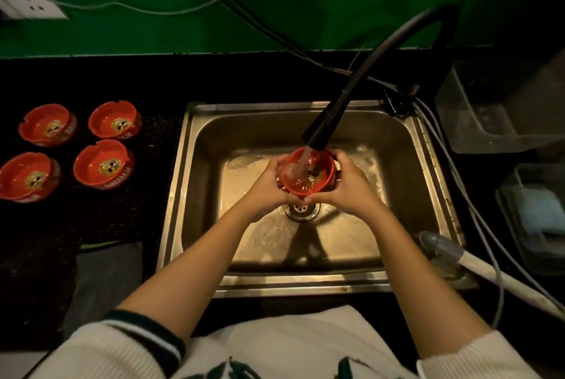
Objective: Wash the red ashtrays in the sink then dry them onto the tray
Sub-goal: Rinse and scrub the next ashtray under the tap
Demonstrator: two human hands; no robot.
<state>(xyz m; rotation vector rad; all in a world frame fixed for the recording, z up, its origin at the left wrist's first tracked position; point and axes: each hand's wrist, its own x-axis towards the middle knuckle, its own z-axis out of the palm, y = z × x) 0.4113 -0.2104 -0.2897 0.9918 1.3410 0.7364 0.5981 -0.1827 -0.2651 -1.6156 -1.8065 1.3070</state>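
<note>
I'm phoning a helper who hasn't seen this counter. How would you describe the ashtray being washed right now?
Find the steel sink in the middle, with the black faucet running. The ashtray being washed sits under that stream, cupped by the left hand and right hand. Four identical red ashtrays sit dry on the left counter.

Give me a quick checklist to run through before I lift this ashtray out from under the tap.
1. Grip: left hand and right hand both cup the ashtray: ok.
2. Water from the faucet lands inside it: ok.
3. Residue gone: dark bits still show in the bowl: not ok.
4. Drain open, sink not pooling: ok.
5. Tray to dry onto: cannot tell which container it is.
6. Remaining work: four ashtrays wait on the left counter, dirty centres: not ok.
</note>
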